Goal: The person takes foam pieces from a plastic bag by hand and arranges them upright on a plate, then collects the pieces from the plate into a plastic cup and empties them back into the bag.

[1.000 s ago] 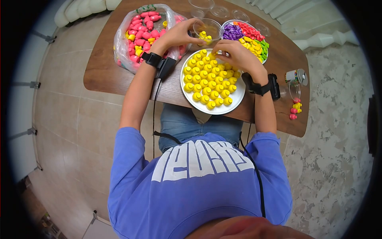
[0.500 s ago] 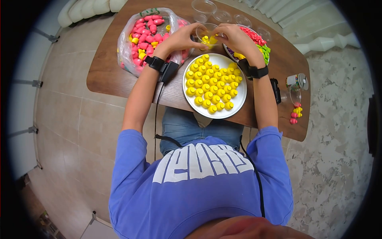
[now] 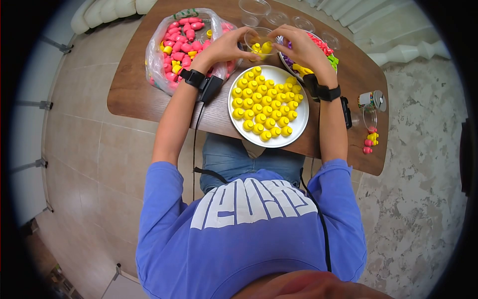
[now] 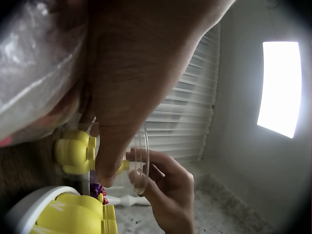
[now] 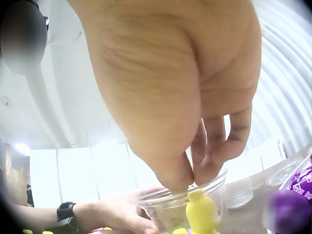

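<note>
The left hand [image 3: 231,46] grips a clear plastic cup [image 3: 253,41] by its side, thumb in front. Several yellow bottle-shaped pieces are in the cup. The right hand [image 3: 298,46] is over its right rim, finger and thumb apart in the left wrist view. One yellow bottle [image 5: 201,214] stands just below those fingertips, its cap up; whether they still touch it is hard to tell. A round white plate [image 3: 294,130] with many yellow bottles lies nearer the body.
A clear bag [image 3: 153,55] of pink and yellow pieces stands left. Behind the right hand is a plate with purple, red, yellow and green pieces [image 3: 332,61]. Empty clear cups [image 3: 254,7] stand at the back; a jar [image 3: 366,99] and tipped cup [image 3: 369,117] lie right.
The right hand has moved from the white plate to the cup, and its fingers have parted a little over the rim. One more yellow bottle shows in the cup.
</note>
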The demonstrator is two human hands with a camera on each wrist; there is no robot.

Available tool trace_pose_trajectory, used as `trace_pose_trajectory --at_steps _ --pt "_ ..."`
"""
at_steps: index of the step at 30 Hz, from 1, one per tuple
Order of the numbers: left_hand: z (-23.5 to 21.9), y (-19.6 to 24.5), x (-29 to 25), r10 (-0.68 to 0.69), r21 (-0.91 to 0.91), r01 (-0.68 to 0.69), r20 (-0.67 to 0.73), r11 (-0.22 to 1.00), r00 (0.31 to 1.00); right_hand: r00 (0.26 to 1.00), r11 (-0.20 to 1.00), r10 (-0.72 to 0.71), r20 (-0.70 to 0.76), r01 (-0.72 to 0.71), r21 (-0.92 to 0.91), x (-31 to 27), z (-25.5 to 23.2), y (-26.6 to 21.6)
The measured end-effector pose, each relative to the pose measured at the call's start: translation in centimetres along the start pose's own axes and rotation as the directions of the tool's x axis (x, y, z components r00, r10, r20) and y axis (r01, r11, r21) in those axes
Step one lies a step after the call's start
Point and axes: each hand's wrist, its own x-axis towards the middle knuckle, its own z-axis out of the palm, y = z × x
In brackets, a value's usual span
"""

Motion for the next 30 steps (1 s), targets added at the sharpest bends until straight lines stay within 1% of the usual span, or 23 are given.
trace_pose_trajectory --at_steps 2,3,5,6,7,9,10,11,13,16,20,22,23,25,26,28,29,30 --pt "0.2 -0.9 0.3 0.021 0.001 -0.021 -0.002 1.0 1.0 0.988 0.997 -0.054 -0.147 0.062 0.053 -1.1 -0.7 -0.6" --pt "0.3 -1.4 0.4 0.035 0.015 -0.035 -0.009 0.999 0.999 0.989 0.997 -0.045 -0.144 0.053 0.055 -2.0 -1.1 -1.0" --pt "0.6 -1.8 0.6 0.049 0.023 -0.049 -0.013 0.999 0.999 0.995 0.999 0.013 -0.101 -0.007 0.053 -3.6 -1.9 -1.8" --pt "0.6 -2.0 0.7 0.058 0.022 -0.058 -0.011 0.998 0.998 0.998 0.995 0.031 -0.061 -0.025 0.093 -4.5 -1.9 -1.9" --pt "0.5 -1.9 0.6 0.067 0.023 -0.066 -0.01 0.998 0.998 0.998 0.995 0.033 -0.055 -0.027 0.095 -5.4 -1.7 -1.8" --pt "0.5 -1.7 0.5 0.058 0.019 -0.057 -0.011 0.998 0.998 0.987 0.986 0.146 0.073 -0.151 0.076 -7.1 -1.4 -1.8" --pt "0.5 -1.7 0.6 0.053 0.024 -0.053 -0.014 0.998 0.999 0.967 0.968 0.234 0.104 -0.242 0.072 -7.4 -1.3 -2.2" --pt "0.5 -1.7 0.6 0.05 0.03 -0.05 -0.017 0.998 0.999 0.966 0.968 0.234 0.107 -0.243 0.071 -7.7 -1.3 -2.5" --pt "0.5 -1.6 0.5 0.048 0.033 -0.047 -0.019 0.998 0.999 0.938 0.943 0.307 0.159 -0.322 0.081 -8.1 -1.1 -2.7" --pt "0.5 -1.3 0.3 0.047 0.031 -0.046 -0.018 0.998 0.999 0.946 0.952 0.282 0.16 -0.297 0.08 -8.4 -0.6 -2.3" --pt "0.4 -1.3 0.4 0.06 0.03 -0.059 -0.009 0.998 0.998 0.946 0.95 0.29 0.144 -0.302 0.073 -8.3 -1.1 -2.8" --pt "0.5 -1.4 0.4 0.056 0.023 -0.056 -0.011 0.998 0.998 0.964 0.963 0.252 0.081 -0.258 0.074 -8.1 -1.6 -3.2" --pt "0.5 -1.4 0.4 0.051 0.016 -0.05 -0.014 0.999 0.999 0.965 0.964 0.251 0.082 -0.257 0.075 -7.9 -2.0 -3.5" --pt "0.5 -1.4 0.4 0.051 0.023 -0.05 -0.017 0.998 0.999 0.976 0.972 0.219 0.004 -0.218 0.085 -7.3 -3.1 -4.2" --pt "0.4 -1.4 0.4 0.052 0.03 -0.052 -0.018 0.998 0.998 0.976 0.972 0.218 0.004 -0.218 0.085 -6.9 -3.6 -4.5" --pt "0.4 -1.4 0.4 0.054 0.022 -0.054 -0.017 0.998 0.998 0.993 0.994 0.082 -0.086 -0.075 0.081 -5.8 -4.7 -5.0" --pt "0.4 -1.4 0.4 0.056 0.015 -0.056 -0.014 0.998 0.998 0.993 0.994 0.083 -0.087 -0.076 0.08 -5.2 -5.1 -5.3" --pt "0.4 -1.5 0.5 0.059 0.016 -0.059 -0.013 0.998 0.998 0.992 0.997 0.043 -0.12 -0.035 0.072 -4.4 -5.3 -5.4"
